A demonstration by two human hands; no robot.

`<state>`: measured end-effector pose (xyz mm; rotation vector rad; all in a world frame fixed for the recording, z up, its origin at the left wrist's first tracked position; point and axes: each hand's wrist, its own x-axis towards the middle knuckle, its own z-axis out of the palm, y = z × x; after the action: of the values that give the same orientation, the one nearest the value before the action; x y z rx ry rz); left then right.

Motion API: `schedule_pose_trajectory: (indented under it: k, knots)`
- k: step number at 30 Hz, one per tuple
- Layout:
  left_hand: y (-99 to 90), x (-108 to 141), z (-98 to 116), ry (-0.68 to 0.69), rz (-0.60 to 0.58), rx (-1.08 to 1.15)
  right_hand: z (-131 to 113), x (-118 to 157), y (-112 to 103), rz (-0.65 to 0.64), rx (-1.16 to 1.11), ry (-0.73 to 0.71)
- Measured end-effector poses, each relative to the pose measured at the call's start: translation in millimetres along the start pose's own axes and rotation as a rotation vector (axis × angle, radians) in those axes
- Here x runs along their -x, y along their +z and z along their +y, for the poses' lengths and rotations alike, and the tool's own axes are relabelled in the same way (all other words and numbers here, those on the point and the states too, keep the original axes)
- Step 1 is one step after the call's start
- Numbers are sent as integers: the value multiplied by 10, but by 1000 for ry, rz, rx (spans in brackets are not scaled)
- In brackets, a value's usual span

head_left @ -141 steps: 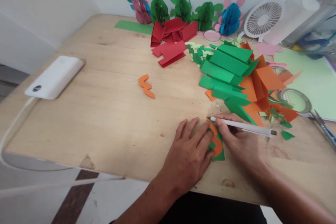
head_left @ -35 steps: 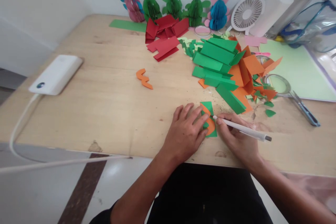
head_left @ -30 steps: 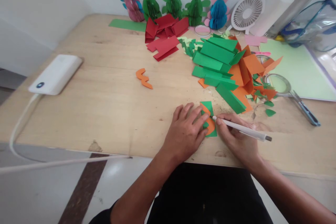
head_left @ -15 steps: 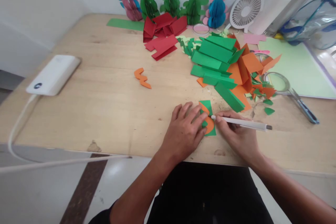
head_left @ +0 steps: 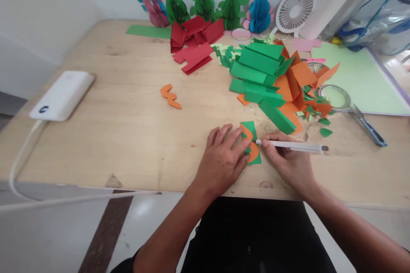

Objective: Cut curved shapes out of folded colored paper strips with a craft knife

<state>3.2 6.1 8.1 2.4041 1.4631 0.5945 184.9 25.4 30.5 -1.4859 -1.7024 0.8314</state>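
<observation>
My left hand (head_left: 219, 155) lies flat near the table's front edge, its fingers spread. Under its fingertips, a curvy orange paper cutout (head_left: 254, 152) is pressed onto a small green paper piece (head_left: 252, 129). Part of both papers is hidden by the fingers. In my right hand (head_left: 290, 160) is a white pen (head_left: 297, 146), gripped low between thumb and fingers. Its tip rests at the notch in the orange cutout's right edge, over the green paper. Another wavy orange cutout (head_left: 171, 96) lies by itself farther left.
Folded green strips (head_left: 259, 62), orange pieces (head_left: 303, 74) and scraps lie ahead, with scissors (head_left: 368, 126) to their right. Red folded papers (head_left: 194, 47) sit further back. Paper honeycomb figures (head_left: 203, 5) and a white fan (head_left: 294, 10) line the wall. A white power bank (head_left: 64, 94) lies left.
The view has shifted slightly. The pen tip stays by the notch in the orange cutout, and both hands keep nearly the same pose on the papers.
</observation>
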Motion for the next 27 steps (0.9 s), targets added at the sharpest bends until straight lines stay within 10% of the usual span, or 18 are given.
schedule_pose_trajectory:
  k: [27]
  knots:
    - [1, -3, 1, -8, -17, 20, 62, 189, -63, 43, 125, -42]
